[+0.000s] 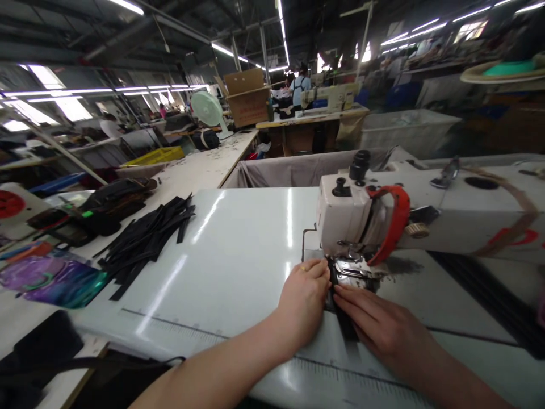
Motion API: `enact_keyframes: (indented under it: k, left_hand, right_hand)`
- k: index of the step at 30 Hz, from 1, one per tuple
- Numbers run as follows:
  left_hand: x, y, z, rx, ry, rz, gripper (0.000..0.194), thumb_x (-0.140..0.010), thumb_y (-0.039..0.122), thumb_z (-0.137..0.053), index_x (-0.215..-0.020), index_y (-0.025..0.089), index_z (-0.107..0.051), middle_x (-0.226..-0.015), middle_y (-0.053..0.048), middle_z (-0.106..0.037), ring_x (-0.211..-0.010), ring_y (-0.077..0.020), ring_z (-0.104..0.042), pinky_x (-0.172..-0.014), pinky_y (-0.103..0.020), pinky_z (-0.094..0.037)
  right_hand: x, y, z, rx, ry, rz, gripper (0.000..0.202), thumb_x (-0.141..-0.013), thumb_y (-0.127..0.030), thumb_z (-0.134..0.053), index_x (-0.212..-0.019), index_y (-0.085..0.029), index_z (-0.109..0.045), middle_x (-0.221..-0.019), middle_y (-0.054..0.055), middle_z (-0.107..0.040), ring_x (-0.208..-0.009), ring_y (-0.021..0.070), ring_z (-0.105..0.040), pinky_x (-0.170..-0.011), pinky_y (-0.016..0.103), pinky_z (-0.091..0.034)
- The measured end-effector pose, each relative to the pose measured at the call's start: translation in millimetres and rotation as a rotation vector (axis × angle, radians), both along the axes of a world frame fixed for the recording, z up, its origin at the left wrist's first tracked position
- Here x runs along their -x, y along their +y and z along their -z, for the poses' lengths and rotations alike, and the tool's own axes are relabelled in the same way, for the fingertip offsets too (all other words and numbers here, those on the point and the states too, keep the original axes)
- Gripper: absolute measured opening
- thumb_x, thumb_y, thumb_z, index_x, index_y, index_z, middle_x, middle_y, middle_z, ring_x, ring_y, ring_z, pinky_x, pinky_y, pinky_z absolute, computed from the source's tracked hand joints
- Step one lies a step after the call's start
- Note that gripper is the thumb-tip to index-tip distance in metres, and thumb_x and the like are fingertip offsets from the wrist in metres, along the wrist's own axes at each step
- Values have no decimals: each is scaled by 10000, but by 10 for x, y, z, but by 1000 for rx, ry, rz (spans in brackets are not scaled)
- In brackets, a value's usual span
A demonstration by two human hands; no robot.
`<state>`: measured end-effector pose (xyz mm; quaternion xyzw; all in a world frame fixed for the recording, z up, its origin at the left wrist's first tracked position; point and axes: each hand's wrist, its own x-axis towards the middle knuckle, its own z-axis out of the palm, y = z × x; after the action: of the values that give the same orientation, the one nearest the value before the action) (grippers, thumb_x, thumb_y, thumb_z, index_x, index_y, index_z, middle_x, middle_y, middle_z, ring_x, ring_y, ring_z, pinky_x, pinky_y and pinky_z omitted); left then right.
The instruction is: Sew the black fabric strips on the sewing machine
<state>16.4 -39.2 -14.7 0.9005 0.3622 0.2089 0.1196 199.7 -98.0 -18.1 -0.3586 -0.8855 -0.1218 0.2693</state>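
Observation:
A black fabric strip (346, 325) lies under the presser area of a white sewing machine (343, 213), running toward me over the table. My left hand (303, 301) is closed, its bent fingertips pressed on the strip's left side beside the metal needle plate (347, 270). From the right, my right hand (383, 326) holds the strip with its fingers together, its fingertips at the strip's edge just in front of the plate. The thumb of my right hand is hidden. An orange-red guard (394, 224) curves over the machine head above my fingers.
Many black strips (149, 241) are heaped on the left, by a shiny purple-teal pouch (51, 278). More long black strips (489, 295) lie under the machine arm. A ruler scale (191, 328) crosses the tabletop. Farther back stand a fan (207, 108), a cardboard box (247, 97) and a person (299, 85).

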Motion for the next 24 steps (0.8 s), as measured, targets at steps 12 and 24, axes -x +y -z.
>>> enact_keyframes:
  k: [12, 24]
  left_hand:
    - [-22, 88, -30, 29, -76, -40, 185, -942, 135, -476, -917, 135, -659, -1055, -100, -679, -1046, -226, -587, -995, -391, -497]
    - [-37, 61, -60, 48, -96, -38, 202, -933, 120, -481, -842, 145, -659, -1043, -103, -680, -1056, -231, -588, -993, -405, -497]
  right_hand:
    - [-87, 48, -92, 185, 103, -47, 286, -893, -103, -443, -1016, -209, -678, -993, 63, -708, -940, 177, -660, -840, 314, -559]
    - [-108, 156, -33, 123, 72, 76, 290, -907, -142, -446, -1059, -201, -686, -986, 75, -697, -880, 199, -646, -808, 359, -543]
